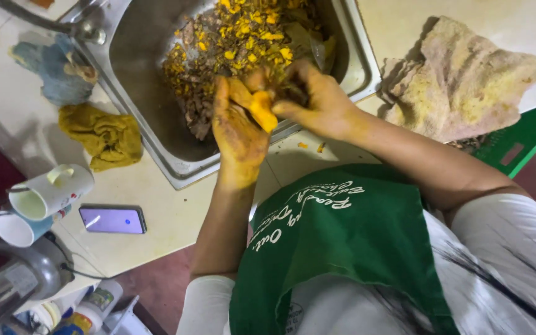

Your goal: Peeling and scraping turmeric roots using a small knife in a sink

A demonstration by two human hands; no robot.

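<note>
Both hands work one small orange root piece point(262, 108) over the sink's point(358, 68) near edge: left hand point(237, 133) cups it, right hand point(317, 102) pinches its end; looks light, firm, slippery.

Peelings point(237, 37) lie in the sink point(150, 124). Two rags point(88, 99) lie left of it on the surface point(169, 211). A cloth point(460, 80) lies right.

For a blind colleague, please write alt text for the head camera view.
Over a steel sink holding yellow and brown peelings, the left hand holds a yellow-orange piece while the right hand pinches it; both are stained yellow. On the counter lie a yellow cloth, a phone and cups.
</note>
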